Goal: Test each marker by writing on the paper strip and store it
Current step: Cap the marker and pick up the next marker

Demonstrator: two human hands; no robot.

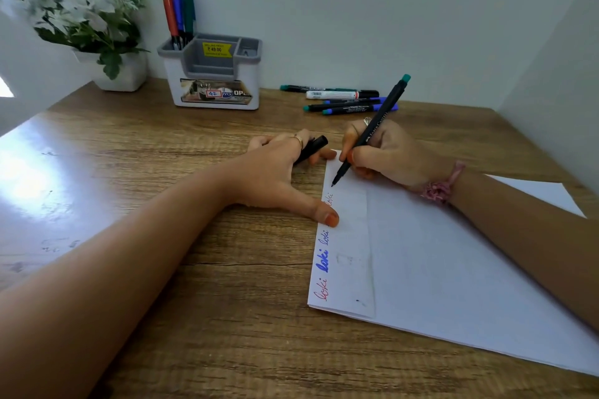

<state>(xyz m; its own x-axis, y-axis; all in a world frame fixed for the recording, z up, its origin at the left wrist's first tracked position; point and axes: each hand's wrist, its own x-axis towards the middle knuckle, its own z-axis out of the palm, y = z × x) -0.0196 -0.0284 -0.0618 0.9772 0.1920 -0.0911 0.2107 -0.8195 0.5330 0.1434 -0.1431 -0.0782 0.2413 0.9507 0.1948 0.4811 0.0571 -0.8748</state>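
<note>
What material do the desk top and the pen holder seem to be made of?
Desk: probably wood or a wood-look laminate; brown grain lines show, and a soft sheen reflects light at the left. Holder: looks like moulded plastic, with a white smooth body and a matte grey insert.

Wooden desk (201,317), grain running crosswise, glare at left. On it: white sheet of paper (453,269), grey-white organizer (214,87), white plant pot (126,76), and apparently five loose markers (343,100) lying near the back wall.
</note>
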